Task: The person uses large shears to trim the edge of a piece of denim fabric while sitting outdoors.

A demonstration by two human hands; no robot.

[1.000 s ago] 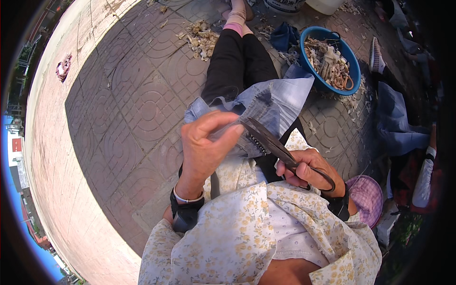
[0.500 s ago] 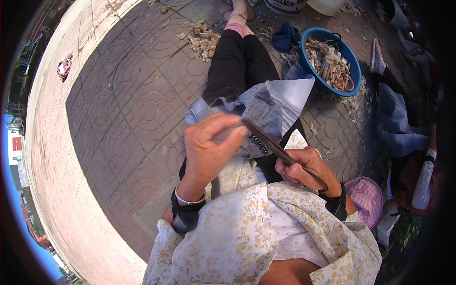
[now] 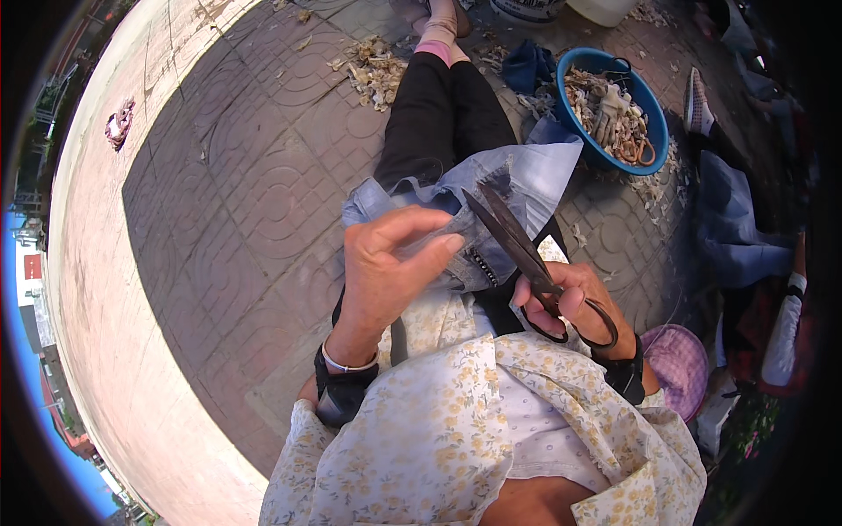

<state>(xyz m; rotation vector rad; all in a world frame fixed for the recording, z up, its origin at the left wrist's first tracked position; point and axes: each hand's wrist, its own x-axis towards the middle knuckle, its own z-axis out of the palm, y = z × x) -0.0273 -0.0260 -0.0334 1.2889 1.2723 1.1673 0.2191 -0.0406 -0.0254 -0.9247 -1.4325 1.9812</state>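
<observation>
Dark metal scissors (image 3: 519, 245) are in my right hand (image 3: 574, 302), with my fingers in and around the handle loops. Their blades point up and to the left over my lap, slightly apart at the tips. My left hand (image 3: 381, 267) is held half-curled left of the blades. A gap shows between its thumb and forefinger, and I can make out nothing between them. Beneath both hands, blue denim cloth (image 3: 545, 167) lies across my lap. A short dark row of beads or teeth (image 3: 481, 266) shows on the cloth near the blades.
A blue basin (image 3: 656, 118) of pale scraps and a glove stands beyond my lap at the right, with dark blue cloth (image 3: 528, 68) beside it. Loose scraps (image 3: 375, 72) lie on the paving by my legs. A pink checked hat-like item (image 3: 675, 368) is near my right elbow. Another person sits at right.
The scissors have turned from nearly edge-on to show both blades and the handle loops, and their tips have swung upward. My left hand has barely moved.
</observation>
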